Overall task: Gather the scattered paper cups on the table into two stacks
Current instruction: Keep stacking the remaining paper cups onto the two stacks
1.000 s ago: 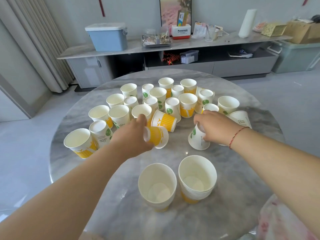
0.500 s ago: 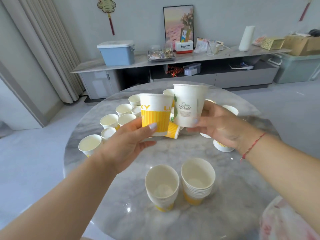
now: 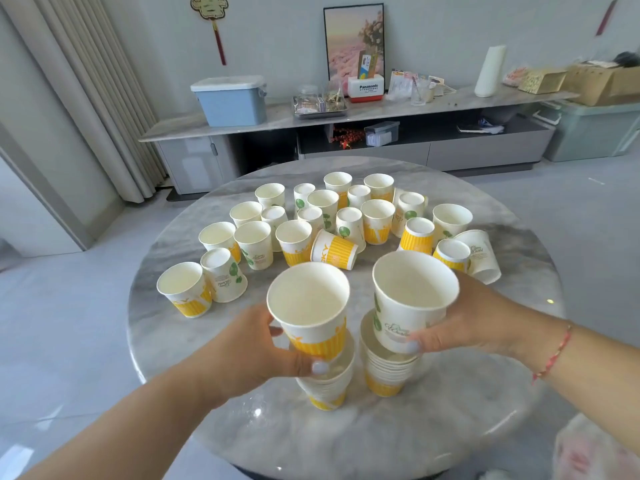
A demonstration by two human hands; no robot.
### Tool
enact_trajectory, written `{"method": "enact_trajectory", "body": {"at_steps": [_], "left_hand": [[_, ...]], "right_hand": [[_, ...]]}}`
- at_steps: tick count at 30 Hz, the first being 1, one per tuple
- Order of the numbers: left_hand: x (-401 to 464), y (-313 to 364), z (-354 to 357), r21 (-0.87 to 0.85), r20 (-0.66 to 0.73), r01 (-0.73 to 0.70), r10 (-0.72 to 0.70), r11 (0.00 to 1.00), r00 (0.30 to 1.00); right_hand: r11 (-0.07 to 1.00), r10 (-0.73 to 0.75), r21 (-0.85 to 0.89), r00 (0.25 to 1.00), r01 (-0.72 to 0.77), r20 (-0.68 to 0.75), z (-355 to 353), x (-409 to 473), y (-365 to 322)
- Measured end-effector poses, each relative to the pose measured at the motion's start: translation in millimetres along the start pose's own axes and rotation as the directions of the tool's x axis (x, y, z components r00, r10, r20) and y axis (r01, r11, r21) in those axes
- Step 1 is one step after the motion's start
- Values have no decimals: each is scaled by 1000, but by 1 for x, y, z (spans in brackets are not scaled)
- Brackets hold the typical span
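Since half a second ago both cups have come down from in front of the far cups to just above the two stacks at the lower centre of the frame, and their open mouths now tilt toward the camera. The left hand (image 3: 256, 351) grasps the yellow-banded cup (image 3: 311, 313), thumb curled round its near side, directly over the left stack (image 3: 327, 386), whose rim shows beneath it. The right hand (image 3: 464, 323) grasps the green-leaf cup (image 3: 408, 303), thumb pressed on its printed wall, with its base at the mouth of the right stack (image 3: 386, 372); whether it already touches the rim I cannot tell. A red string bracelet (image 3: 554, 355) circles the right wrist. The scattered cups (image 3: 252, 244) fill the middle of the round marble table (image 3: 450, 427), some upright, some upside down, and one yellow cup (image 3: 334, 249) lies on its side. A blue storage box (image 3: 230, 100) sits on the cabinet in the upper left of the frame.
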State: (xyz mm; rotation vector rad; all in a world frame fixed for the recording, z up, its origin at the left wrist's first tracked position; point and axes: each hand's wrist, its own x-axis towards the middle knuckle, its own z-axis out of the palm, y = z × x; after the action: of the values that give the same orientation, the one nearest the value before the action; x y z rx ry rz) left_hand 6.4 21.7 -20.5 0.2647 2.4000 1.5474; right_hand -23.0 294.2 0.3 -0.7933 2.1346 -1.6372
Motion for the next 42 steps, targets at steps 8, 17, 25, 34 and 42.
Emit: {"method": "enact_trajectory", "body": {"at_steps": [8,17,25,34,42], "left_hand": [[-1,-21,-5,216,139,50,-81,975,987],[9,-29,24,308,-6,-153,163,939,987],[34,-23,-5,342,83,-27,-2,939,997],[84,-16,-35,88,-171,271,-253,959,952],[162,-17,-13,-1,-190,317,-311,949,931]], "right_hand": [[948,105,-303,994,-100,0,-6,-4,26],[804,67,-588,996,-93,-66,17,6,48],[884,193,-423,980,-199,-58,-9,29,31],[590,89,-592,773,-550,-629,-84,50,55],[225,194,-712,747,-665,-637,-95,60,82]]}}
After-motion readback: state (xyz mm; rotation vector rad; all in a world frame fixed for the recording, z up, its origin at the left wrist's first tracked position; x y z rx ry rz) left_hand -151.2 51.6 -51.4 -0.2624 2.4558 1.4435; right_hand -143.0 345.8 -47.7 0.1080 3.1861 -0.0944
